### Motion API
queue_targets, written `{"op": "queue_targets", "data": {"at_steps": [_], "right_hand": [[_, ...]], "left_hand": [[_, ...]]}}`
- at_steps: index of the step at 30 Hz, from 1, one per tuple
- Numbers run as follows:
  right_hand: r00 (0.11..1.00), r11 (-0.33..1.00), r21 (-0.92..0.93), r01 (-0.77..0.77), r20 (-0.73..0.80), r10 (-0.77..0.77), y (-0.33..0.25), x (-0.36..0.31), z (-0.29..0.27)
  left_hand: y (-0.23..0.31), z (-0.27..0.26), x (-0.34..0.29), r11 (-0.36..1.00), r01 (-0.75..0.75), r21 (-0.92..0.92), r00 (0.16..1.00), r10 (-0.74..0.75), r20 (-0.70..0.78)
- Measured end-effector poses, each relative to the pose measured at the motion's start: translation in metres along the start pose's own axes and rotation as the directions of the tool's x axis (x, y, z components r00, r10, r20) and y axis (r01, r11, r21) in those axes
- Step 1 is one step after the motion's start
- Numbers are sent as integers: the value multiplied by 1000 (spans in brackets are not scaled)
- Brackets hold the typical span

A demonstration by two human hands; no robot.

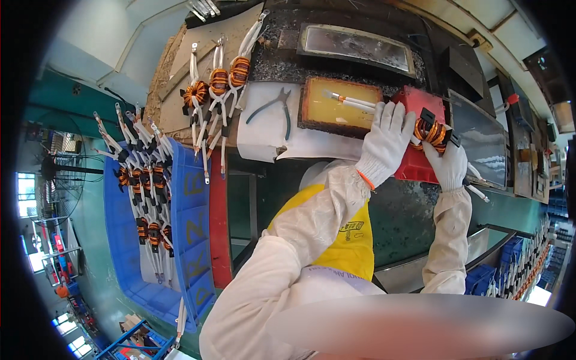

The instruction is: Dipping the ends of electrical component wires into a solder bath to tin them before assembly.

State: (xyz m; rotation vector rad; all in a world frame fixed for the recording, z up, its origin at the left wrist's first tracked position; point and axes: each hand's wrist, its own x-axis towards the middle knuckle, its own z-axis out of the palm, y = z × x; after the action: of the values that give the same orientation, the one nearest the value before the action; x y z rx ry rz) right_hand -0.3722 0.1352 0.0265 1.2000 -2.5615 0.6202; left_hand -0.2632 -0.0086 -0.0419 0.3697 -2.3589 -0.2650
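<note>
Copper-wound coil (429, 134) — right hand (449, 165) clamped on it, left hand (387, 135) over its leads (359, 104), grip unclear — pliers (281, 99) farther left.

Gloved hands (389, 133) close together, sleeved forearms (451, 234) extended forward

An orange-brown wire coil (431, 134) with 2 black tabs (427, 115) is near the surface's (275, 65) front edge, white leads (359, 104) extending both ways.

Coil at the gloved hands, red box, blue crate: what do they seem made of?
Coil: probably enamelled copper wire, judging by its glossy orange-brown turns.
Red box: likely plastic, slightly shiny, evenly coloured.
Blue crate: likely plastic, fairly matt, with uniform colour.
</note>
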Motion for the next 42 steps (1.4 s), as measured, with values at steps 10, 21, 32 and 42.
{"op": "queue_targets", "data": {"at_steps": [10, 21, 32, 42], "right_hand": [[998, 996, -72, 60, -1, -60, 6, 1, 3], [998, 994, -84, 65, 11, -65, 2, 4, 2], [998, 995, -76, 63, 1, -63, 0, 4, 2], [1000, 999, -49, 25, -4, -25, 4, 1, 3]], "left_hand": [[-2, 2, -3, 998, 18, -61, 999, -20, -44], [-5, 8, -6, 998, 18, -67, 997, -23, -73], [-5, 5, -5, 999, 18, -51, 997, -21, -71], [-2, 3, -2, 997, 1, -73, 999, -5, -44]]}}
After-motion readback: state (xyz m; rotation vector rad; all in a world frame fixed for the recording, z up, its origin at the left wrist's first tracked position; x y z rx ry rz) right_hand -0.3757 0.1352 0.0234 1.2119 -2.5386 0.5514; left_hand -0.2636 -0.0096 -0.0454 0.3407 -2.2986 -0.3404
